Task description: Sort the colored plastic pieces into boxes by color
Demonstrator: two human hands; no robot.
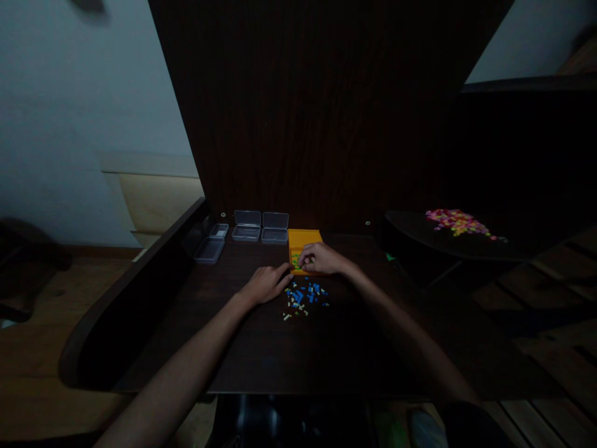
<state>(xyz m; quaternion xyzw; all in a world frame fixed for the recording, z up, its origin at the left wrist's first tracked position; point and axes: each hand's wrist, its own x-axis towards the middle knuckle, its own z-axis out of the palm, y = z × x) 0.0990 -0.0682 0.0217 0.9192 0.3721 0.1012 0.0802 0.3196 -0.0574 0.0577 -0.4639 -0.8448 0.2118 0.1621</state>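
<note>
A shallow yellow box lies on the dark table with its lid open toward the back. Small green pieces show inside its near half. My right hand reaches over that half from the right, fingertips pinched together down among the green pieces; whatever is between them is too small to make out. Flat on the table to the left, my left hand has its thumb and forefinger spread, their tips at the box's near left corner. Just in front of the box lies a loose pile of small blue and whitish pieces.
Clear plastic cases stand open along the back left, with another open case nearer the left side panel. A heap of pink, red and yellow bits lies on a dark ledge at right. A dark upright board closes the back.
</note>
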